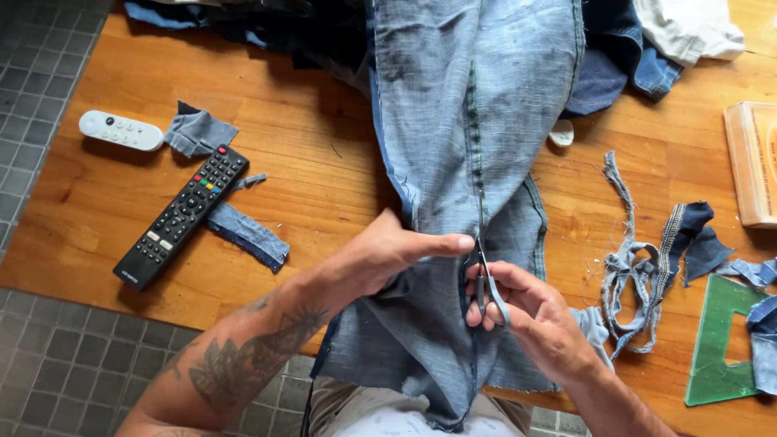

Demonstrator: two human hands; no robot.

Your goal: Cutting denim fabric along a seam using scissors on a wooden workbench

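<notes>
A: Start at the hands. What are they doing?

B: The right hand (530, 311) has its fingers curled through the handles of a small pair of scissors (486, 275), gripping them closed-fisted; the blades point away from the body, up along the dark seam of a denim trouser leg (477, 121). The left hand (396, 251) lies flat on the cloth just beside the blades, its forefinger stretched out and pressing the fabric down right at the seam.

A: And the denim itself?

B: It is faded blue, turned inside out, and runs from the person's lap up the middle of the wooden table (307, 162), where it meets a heap of darker clothes (267, 24) at the far edge (I cannot tell how far the cut goes, the blades hide it).

A: What lies round about?

B: To the right, near the scissor hand, a tangle of frayed denim strips (635, 267), a dark blue scrap (696, 239) and a green plastic template (720, 348). Farther right, at the picture's edge, a pale wooden box (753, 162). To the left, well apart from the hands, a black remote control (182, 214) lies slantwise with one end resting over a denim offcut (247, 235); a second scrap (198, 129) sits just above it, next to a small white remote (121, 129).

A: The surface and the room?

B: The table is warm, orange-brown board with visible grain. Beyond its left and near edges there is a floor of small grey square tiles (48, 356).
</notes>
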